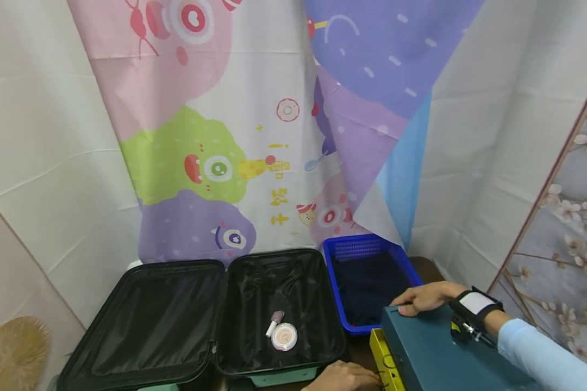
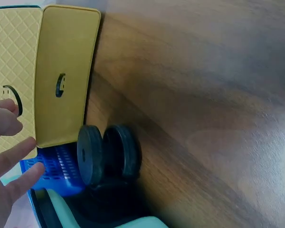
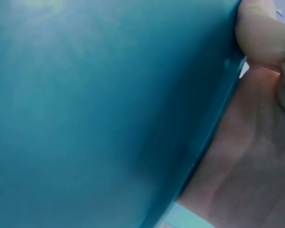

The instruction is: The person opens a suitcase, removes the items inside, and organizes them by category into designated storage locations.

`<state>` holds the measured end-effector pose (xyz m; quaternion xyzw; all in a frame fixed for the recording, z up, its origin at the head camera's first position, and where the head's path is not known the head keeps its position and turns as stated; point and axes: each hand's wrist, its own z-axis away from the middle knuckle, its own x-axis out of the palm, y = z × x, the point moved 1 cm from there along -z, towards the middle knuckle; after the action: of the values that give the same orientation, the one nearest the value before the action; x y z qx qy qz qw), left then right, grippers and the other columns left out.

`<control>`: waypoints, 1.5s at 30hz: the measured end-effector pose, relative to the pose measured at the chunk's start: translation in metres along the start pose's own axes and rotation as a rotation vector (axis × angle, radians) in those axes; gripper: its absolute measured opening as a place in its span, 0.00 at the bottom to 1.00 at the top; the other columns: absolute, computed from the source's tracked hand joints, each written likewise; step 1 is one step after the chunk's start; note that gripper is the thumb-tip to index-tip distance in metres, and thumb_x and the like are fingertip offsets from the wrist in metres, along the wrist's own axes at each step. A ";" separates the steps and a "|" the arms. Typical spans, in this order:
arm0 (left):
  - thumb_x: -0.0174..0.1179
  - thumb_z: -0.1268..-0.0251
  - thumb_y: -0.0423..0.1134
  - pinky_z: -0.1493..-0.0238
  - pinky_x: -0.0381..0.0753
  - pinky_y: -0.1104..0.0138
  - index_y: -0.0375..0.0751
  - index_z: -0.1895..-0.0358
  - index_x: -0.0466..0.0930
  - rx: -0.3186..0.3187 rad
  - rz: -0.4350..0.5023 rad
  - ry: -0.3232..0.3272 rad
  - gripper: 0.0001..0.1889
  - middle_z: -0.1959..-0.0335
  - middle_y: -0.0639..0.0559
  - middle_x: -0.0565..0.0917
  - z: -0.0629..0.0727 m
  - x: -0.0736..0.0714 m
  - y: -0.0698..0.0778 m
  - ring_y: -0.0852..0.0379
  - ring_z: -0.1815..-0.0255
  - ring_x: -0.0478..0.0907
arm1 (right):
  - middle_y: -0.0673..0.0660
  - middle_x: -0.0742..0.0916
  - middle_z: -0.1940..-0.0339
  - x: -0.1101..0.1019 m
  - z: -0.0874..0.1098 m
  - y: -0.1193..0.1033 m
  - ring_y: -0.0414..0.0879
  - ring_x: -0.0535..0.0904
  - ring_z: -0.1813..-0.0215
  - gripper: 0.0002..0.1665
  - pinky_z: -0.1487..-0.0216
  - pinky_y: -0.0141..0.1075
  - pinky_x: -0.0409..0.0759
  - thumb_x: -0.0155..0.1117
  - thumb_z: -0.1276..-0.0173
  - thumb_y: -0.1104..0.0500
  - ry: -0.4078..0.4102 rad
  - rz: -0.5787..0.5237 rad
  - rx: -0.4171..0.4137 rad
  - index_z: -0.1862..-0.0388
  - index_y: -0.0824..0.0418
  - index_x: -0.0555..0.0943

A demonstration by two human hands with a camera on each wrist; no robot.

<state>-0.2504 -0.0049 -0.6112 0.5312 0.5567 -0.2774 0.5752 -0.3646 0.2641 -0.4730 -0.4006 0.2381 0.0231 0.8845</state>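
Observation:
A dark teal drawer box (image 1: 435,347) with a yellow front (image 1: 382,353) stands at the lower right of the head view. My right hand (image 1: 428,297) grips its far top edge, and the right wrist view shows the thumb (image 3: 259,35) against that edge. At the bottom of the head view my left hand (image 1: 342,376) is at the yellow front. Seen from the left wrist, a thumb and finger pinch a black ring pull (image 2: 19,100) on the quilted yellow panel (image 2: 19,52), while other fingers stay spread. Beside it is a plain yellow panel (image 2: 69,47) with a second black pull.
Left of the box lies an open black suitcase (image 1: 274,282), with a pink-capped tube (image 1: 274,324) and a round compact (image 1: 284,336) inside. A blue basket (image 1: 339,293) holding dark cloth stands behind. Suitcase wheels (image 2: 107,154) stick out near the panels over the wooden table (image 2: 204,118).

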 end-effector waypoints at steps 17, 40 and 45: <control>0.64 0.40 0.29 0.64 0.53 0.87 0.50 0.43 0.85 -0.006 -0.118 0.111 0.21 0.48 0.63 0.85 0.023 -0.008 -0.010 0.70 0.61 0.73 | 0.50 0.82 0.44 -0.002 0.010 0.011 0.45 0.75 0.46 0.23 0.42 0.37 0.72 0.47 0.20 0.56 -0.005 -0.043 0.005 0.31 0.60 0.74; 0.64 0.42 0.37 0.59 0.77 0.45 0.41 0.50 0.82 -0.829 -0.137 0.254 0.16 0.48 0.41 0.79 0.097 -0.015 -0.090 0.40 0.45 0.75 | 0.51 0.82 0.49 -0.006 0.007 0.005 0.45 0.75 0.49 0.20 0.44 0.37 0.73 0.46 0.19 0.56 -0.001 -0.054 0.018 0.35 0.57 0.77; 0.62 0.43 0.40 0.53 0.73 0.38 0.39 0.44 0.81 -0.933 0.008 0.092 0.21 0.42 0.33 0.76 0.096 -0.012 -0.091 0.32 0.39 0.70 | 0.51 0.82 0.51 -0.005 0.008 0.006 0.45 0.76 0.50 0.19 0.45 0.36 0.74 0.46 0.19 0.57 -0.014 -0.061 0.007 0.38 0.58 0.78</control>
<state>-0.3032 -0.1224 -0.6454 0.2298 0.6449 0.0284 0.7283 -0.3676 0.2748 -0.4708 -0.4043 0.2195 -0.0016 0.8879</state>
